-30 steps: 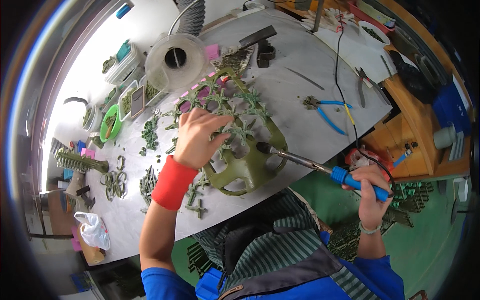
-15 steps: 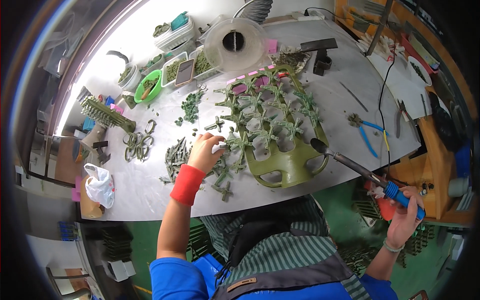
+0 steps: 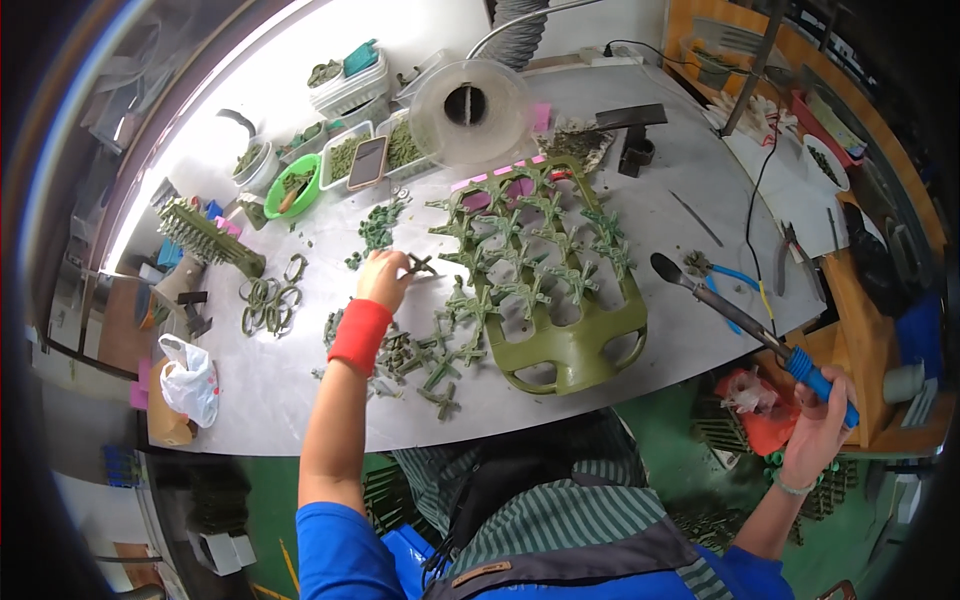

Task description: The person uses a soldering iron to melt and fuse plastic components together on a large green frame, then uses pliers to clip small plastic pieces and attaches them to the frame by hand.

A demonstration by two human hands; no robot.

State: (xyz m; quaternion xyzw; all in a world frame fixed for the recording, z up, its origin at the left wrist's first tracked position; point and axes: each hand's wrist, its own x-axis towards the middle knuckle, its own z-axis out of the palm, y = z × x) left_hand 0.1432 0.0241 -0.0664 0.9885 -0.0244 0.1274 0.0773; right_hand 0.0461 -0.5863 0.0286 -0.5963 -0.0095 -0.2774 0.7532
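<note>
My left hand (image 3: 382,279), with a red wristband above it, is closed. Its fingertips are at the near end of a green cross-shaped piece (image 3: 422,266) lying on the table. My right hand (image 3: 818,428) is wrapped round the blue handle of a soldering iron (image 3: 733,318) with a dark, spoon-shaped tip, held off the table's front right. Between my hands lies an olive-green frame (image 3: 570,362) with cutouts and two handle holes. Rows of green cross-shaped pieces (image 3: 527,283) stand across it. More crosses and small green parts (image 3: 405,352) are heaped below my left hand.
Green rings (image 3: 270,305) and a studded green stem (image 3: 210,237) lie at the left. Tubs (image 3: 345,160), a green bowl (image 3: 296,186), a phone (image 3: 368,163) and a clear round hood (image 3: 472,113) stand at the back. Blue-handled pliers (image 3: 735,274) and a cable (image 3: 765,200) are at the right.
My left hand has moved up and left, from beside the frame to the lone cross-shaped piece. The view has shifted slightly; my right hand still holds the soldering iron.
</note>
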